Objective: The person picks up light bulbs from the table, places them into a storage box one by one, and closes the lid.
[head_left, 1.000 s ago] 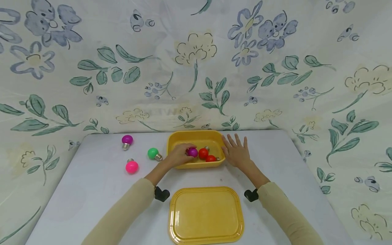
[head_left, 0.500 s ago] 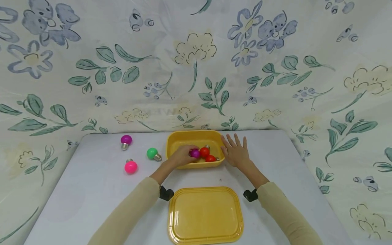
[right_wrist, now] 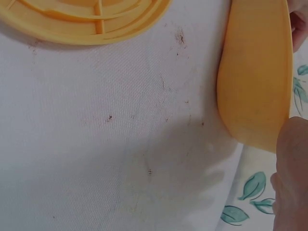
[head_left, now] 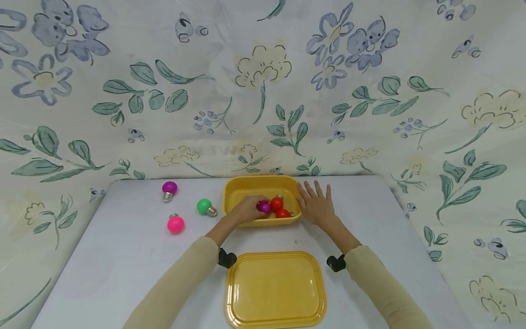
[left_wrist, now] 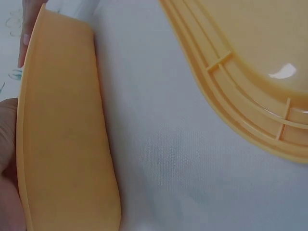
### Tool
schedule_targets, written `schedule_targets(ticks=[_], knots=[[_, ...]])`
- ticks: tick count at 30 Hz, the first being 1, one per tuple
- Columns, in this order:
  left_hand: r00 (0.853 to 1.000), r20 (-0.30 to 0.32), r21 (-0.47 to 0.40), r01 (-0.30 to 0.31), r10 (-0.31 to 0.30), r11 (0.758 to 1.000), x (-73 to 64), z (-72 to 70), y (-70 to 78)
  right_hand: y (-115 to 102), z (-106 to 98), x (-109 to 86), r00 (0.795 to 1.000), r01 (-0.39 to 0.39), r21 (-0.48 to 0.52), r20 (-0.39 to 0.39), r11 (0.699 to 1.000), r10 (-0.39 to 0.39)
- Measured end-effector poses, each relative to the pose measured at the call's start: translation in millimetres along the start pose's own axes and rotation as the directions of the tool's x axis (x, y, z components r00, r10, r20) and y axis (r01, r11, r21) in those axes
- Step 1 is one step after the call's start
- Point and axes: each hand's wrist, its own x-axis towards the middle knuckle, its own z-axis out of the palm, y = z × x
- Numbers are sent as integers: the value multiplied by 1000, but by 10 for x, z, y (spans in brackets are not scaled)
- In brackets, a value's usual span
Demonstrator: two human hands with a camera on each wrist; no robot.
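In the head view my left hand (head_left: 248,209) reaches into a yellow plastic container (head_left: 237,183) and grips a purple light bulb (head_left: 264,208). Two red bulbs lie beside it: one red bulb (head_left: 276,204) just right of the purple one, another red bulb (head_left: 282,214) nearer the front wall. At the container's right end, my right hand (head_left: 316,205) rests against the rim with fingers spread and straight. Both wrist views show mainly the container's outer wall (left_wrist: 67,120); the bulb is hidden there behind it.
Left of the container lie a green bulb (head_left: 204,206), a pink bulb (head_left: 176,224) and another purple bulb (head_left: 169,188) on the white table (head_left: 123,256). A yellow lid (head_left: 276,290) lies flat in front, between the forearms. Floral cloth (head_left: 263,137) hangs behind the table.
My left hand has moved slightly right inside the container with the purple bulb, up close to the red bulbs. The upper red bulb has shifted a little right. My right hand stays put.
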Motion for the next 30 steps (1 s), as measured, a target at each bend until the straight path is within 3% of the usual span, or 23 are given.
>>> schedule_targets(ticks=[21, 30], knots=[[1000, 5, -36, 22, -22, 999, -34, -22, 6, 2, 14, -1, 1000, -2, 25, 5, 1000, 2], [999, -14, -20, -45, 45, 999, -181, -222, 25, -3, -21, -21, 1000, 13, 24, 14, 1000, -14]])
